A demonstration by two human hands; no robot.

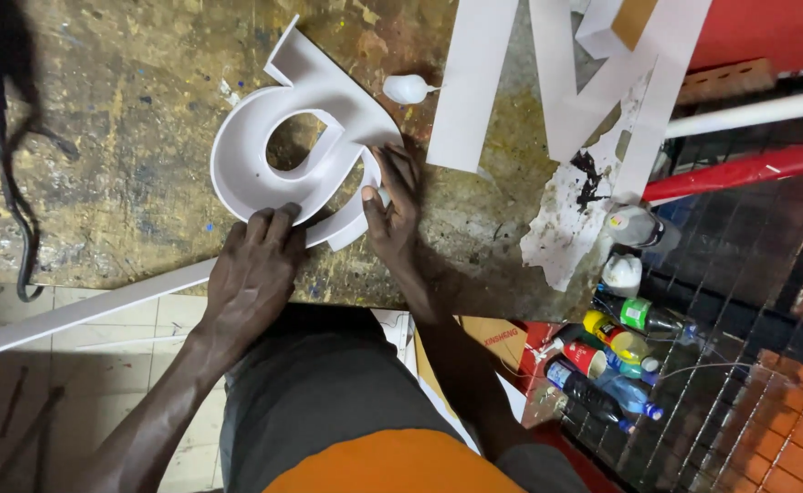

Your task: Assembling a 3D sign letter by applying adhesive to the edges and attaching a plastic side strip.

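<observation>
1. On the stained workbench [127, 183] — 1 white 3D sign letter [305, 137] w/ raised side walls, lying near the bench's front edge, 1 small white squeeze bottle [408, 89] just beyond it, and approx 3 flat white cut-out strips [547, 73] at the far right.
2. Left hand [253, 274]: fingers together & flat, pressing down on the letter's curved lower rim — palm-down, not wrapped round anything.
3. Right hand [392, 210]: thumb & fingers pinched on the letter's white edge strip at its lower-right corner; can't tell if a small tool sits under the fingers.
4. Both hands touch the same letter, close beside each other.
5. Bench front edge runs just under both wrists; 1 long white strip [82, 310] lies along it to the left.
6. Right of the bench, over a wire grate — a cluster of approx 6 bottles & cans [616, 351], well apart from the hands.
7. Open bench room to the left of the letter; black cable [9, 173] at the far left edge.
</observation>
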